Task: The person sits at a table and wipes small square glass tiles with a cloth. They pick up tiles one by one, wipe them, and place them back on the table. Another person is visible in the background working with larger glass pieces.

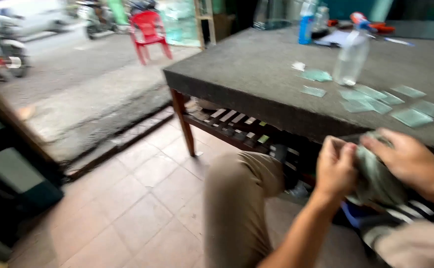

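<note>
Evidently the rubbing is in mid-course: both hands are closed around a greyish-green cloth (375,181) held below the near edge of the worktop (256,74), the left hand (335,168) gripping one end and the right hand (409,160) pressing over the other, though blur hides whether anything sits inside the cloth. About a dozen small glass pieces (412,117) lie spread on the worktop beside a clear spray bottle (352,54); which are already wiped I cannot tell.

Khaki trousers; bare forearms, no sleeves; left hand (335,168), right hand (409,160) ungloved.
</note>
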